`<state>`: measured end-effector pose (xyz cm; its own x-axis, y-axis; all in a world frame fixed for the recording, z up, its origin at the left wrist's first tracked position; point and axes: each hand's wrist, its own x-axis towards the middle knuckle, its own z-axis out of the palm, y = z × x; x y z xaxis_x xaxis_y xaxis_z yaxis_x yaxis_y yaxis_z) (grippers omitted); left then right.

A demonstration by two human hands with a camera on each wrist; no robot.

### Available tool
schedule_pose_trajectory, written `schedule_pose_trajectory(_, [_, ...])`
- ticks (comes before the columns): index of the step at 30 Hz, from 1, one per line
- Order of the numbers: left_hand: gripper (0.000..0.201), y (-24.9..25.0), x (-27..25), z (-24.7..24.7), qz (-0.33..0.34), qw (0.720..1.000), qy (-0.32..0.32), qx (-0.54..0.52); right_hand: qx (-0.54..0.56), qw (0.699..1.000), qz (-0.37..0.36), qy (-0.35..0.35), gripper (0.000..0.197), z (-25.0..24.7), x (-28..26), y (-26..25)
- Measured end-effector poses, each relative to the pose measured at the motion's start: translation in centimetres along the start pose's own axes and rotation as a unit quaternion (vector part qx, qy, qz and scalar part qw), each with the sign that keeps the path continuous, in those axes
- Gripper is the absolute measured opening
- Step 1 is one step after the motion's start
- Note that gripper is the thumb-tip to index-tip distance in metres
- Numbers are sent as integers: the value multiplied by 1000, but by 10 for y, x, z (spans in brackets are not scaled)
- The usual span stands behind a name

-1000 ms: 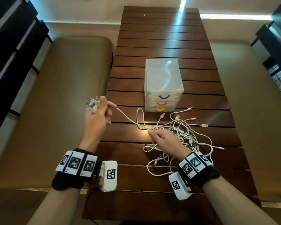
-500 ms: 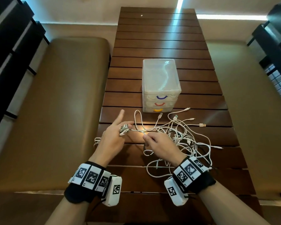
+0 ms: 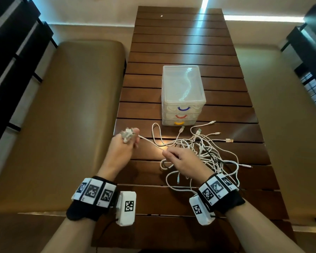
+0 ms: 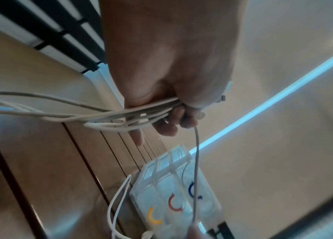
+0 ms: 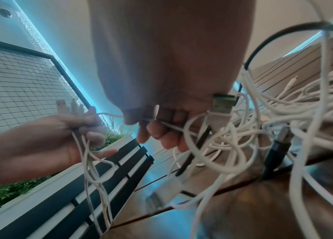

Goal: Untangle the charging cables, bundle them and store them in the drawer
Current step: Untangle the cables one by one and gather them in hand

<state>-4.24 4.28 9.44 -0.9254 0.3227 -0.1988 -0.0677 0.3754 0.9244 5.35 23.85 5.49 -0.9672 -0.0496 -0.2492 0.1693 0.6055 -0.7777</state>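
Note:
A tangle of white charging cables (image 3: 206, 152) lies on the wooden table (image 3: 181, 42), just in front of a clear plastic drawer unit (image 3: 182, 94) with blue, red and yellow handles. My left hand (image 3: 125, 143) is raised at the table's left edge and grips a bunch of cable loops (image 4: 132, 116) with plug ends sticking out above the fingers. One strand (image 3: 150, 142) runs from it to my right hand (image 3: 173, 157), which pinches that cable at the tangle's near left side. More cables (image 5: 243, 132), including a black one (image 5: 275, 150), hang around the right hand.
All three drawers look closed in the head view. Padded tan benches (image 3: 62, 115) flank the table on both sides, with dark slatted railings (image 3: 11, 52) beyond them. Loose plug ends (image 3: 229, 140) lie to the right of the drawer unit.
My left hand swung in toward the tangle and has moved back out to the left and up, still holding the bunched loops. The right hand stays at the tangle, pinching the strand.

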Motion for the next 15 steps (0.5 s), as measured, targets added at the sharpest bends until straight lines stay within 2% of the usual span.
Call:
schedule_pose_trajectory(2, [38, 3, 0, -11, 4, 998, 9, -63, -16, 1000, -3, 6, 31, -4, 2, 0])
schedule_pose_trajectory(4, [32, 5, -1, -17, -17, 980, 36, -195, -59, 998, -6, 1, 30, -6, 4, -2])
schedule_pose_trajectory(5, [31, 7, 0, -19, -38, 957, 70, -278, -88, 996, -5, -6, 30, -7, 5, -2])
schedule_pose_trajectory(7, [33, 14, 4, -30, -61, 892, 145, -425, -128, 991, 13, -24, 30, -6, 5, 2])
schedule_pose_trajectory(8, [34, 16, 6, -37, -63, 876, 172, -446, -124, 992, 23, -28, 30, -5, 4, 6])
schedule_pose_trajectory(9, [32, 18, 10, -42, -63, 888, 180, -418, -116, 992, 32, -29, 31, -5, 3, 8])
schedule_pose_trajectory(10, [28, 16, 13, -46, -67, 924, 168, -337, -110, 993, 36, -30, 33, -5, 2, 9])
schedule_pose_trajectory(11, [25, 10, 16, -47, -70, 963, 148, -214, -109, 993, 39, -30, 35, -4, 2, 9])
schedule_pose_trajectory(12, [21, 2, 18, -45, -53, 986, 134, -85, -109, 993, 42, -31, 37, -4, 3, 8])
schedule_pose_trajectory(13, [21, -5, 17, -41, -16, 992, 121, 18, -111, 992, 46, -32, 38, -4, 4, 4])
schedule_pose_trajectory(15, [37, -12, 9, -24, 102, 982, 69, 142, -121, 991, 50, -31, 37, -4, 6, -3])
